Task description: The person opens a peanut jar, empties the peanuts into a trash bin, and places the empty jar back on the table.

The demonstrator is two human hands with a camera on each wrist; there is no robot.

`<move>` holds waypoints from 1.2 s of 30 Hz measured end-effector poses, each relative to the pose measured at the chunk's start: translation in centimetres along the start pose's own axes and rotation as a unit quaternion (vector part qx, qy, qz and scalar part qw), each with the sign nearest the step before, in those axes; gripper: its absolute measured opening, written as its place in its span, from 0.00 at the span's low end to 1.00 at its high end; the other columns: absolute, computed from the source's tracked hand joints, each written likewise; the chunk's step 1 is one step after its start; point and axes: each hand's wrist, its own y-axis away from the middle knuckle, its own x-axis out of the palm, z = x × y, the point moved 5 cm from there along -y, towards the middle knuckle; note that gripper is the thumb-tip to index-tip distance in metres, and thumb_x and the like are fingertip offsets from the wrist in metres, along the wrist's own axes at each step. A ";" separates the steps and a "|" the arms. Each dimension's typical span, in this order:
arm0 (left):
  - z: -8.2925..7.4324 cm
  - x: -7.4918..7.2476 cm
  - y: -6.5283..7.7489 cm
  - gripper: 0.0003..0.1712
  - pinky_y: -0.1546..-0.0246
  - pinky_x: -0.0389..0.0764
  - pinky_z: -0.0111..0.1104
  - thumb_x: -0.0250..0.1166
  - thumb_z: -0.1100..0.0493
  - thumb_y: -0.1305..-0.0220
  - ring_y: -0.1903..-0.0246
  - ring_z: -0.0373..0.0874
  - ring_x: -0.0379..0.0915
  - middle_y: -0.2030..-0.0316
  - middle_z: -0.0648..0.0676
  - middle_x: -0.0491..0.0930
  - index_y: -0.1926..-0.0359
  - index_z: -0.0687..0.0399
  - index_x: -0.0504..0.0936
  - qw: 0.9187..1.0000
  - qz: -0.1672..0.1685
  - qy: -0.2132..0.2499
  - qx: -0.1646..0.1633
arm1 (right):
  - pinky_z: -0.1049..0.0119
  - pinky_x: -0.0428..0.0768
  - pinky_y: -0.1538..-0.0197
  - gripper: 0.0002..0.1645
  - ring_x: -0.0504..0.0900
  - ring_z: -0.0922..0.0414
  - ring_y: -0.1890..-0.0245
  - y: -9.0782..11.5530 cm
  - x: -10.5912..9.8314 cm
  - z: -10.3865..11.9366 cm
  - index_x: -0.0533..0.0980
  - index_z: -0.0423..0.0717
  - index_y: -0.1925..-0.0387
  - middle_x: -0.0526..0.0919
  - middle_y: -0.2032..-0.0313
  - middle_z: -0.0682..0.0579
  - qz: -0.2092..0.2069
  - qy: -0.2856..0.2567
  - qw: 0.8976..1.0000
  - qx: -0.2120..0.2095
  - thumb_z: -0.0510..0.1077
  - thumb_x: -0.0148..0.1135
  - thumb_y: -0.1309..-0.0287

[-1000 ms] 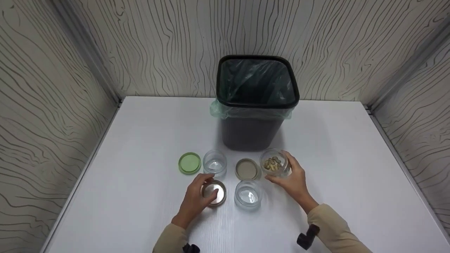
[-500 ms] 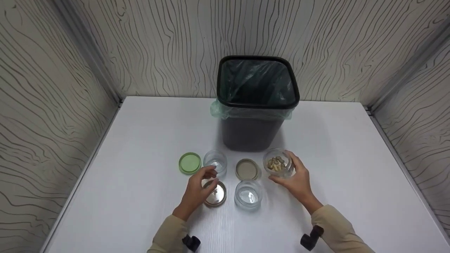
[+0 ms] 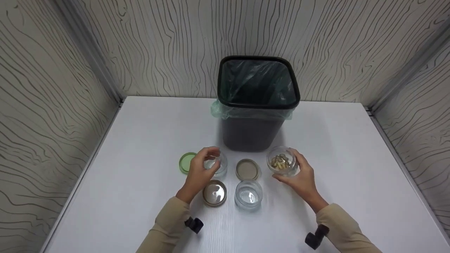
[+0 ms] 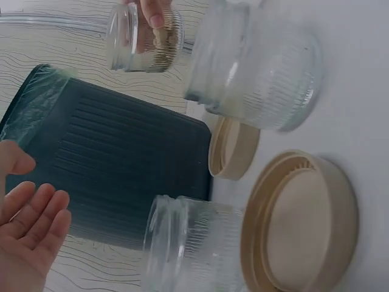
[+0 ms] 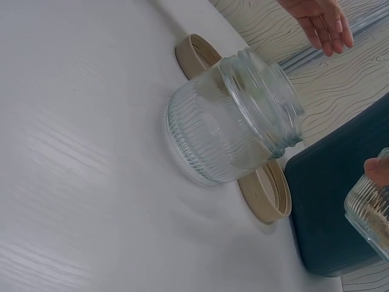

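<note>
My right hand (image 3: 303, 177) grips a clear glass jar (image 3: 290, 168) from its right side, raised off the table. Inside lie several tan pieces that look like shelled-on peanuts (image 3: 280, 162). With fingers bent and parted, my left hand (image 3: 198, 172) hovers above another glass jar (image 3: 222, 169), partly hiding it. The left wrist view shows that left hand (image 4: 33, 234) apart from the ribbed jar (image 4: 200, 243). A third glass jar (image 3: 248, 193) stands nearer the front. Around them are a green lid (image 3: 185, 162), a beige lid (image 3: 247, 169) and a shiny-centred brownish lid (image 3: 214, 193).
A dark bin (image 3: 251, 131) with a translucent green liner (image 3: 219, 109) stands behind the jars. The white table (image 3: 151, 130) meets wood-patterned walls (image 3: 165, 45) at the back and sides.
My left hand has moved from the front brownish lid back to above the rear left jar. My right hand has lifted the jar of peanuts slightly and shifted right.
</note>
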 end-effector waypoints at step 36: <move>-3.8 -1.0 -8.2 0.13 0.55 0.80 0.22 0.59 0.72 0.40 0.55 0.50 0.76 0.56 0.66 0.78 0.53 0.70 0.75 0.979 -0.167 0.111 -0.044 | 0.95 0.59 0.41 0.55 0.64 0.85 0.45 -0.3 -1.0 0.3 0.68 0.32 0.39 0.76 0.42 0.35 -0.021 -0.016 1.000 -0.014 0.33 0.82 0.77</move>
